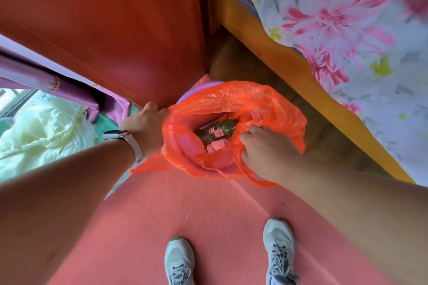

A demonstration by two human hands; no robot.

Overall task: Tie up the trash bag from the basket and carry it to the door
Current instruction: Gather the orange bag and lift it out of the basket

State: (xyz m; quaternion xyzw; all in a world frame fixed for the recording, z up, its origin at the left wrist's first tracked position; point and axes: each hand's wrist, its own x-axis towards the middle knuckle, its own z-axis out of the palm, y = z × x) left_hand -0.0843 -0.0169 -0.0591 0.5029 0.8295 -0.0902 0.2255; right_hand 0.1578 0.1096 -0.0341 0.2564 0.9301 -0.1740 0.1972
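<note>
1. Head view, looking straight down: a person stands on a pink floor mat [185,203] and bends over an orange trash bag [234,102] that lines a basket [199,92]. It sits in the corner between a red-brown wooden cabinet [115,18] and a bed frame [266,53].

2. Inside the bag lies a dark green bottle [216,132] with a red-and-white label; the print on it is too small and blurred to read. Pale pink crumpled scraps lie just below the bottle, and what they are cannot be told.

3. Only a lilac sliver of the basket shows at the far rim; the plastic covers the rest. Both forearms run out of the picture at the lower corners, and the toes of two grey lace-up shoes [278,252] are cut by the bottom edge.

4. Left hand [144,127], a pale-strapped watch [125,136] on its wrist, is closed on the bag's left rim, knuckles up, fingertips hidden behind the plastic.

5. Right hand [264,152] reaches across the near rim, fingers curled and pinching a gathered fold of the bag; one loop handle hangs under the wrist.

6. Flowered bedding [347,18] fills the upper right, and a purple curtain [58,76] hangs at left.
</note>
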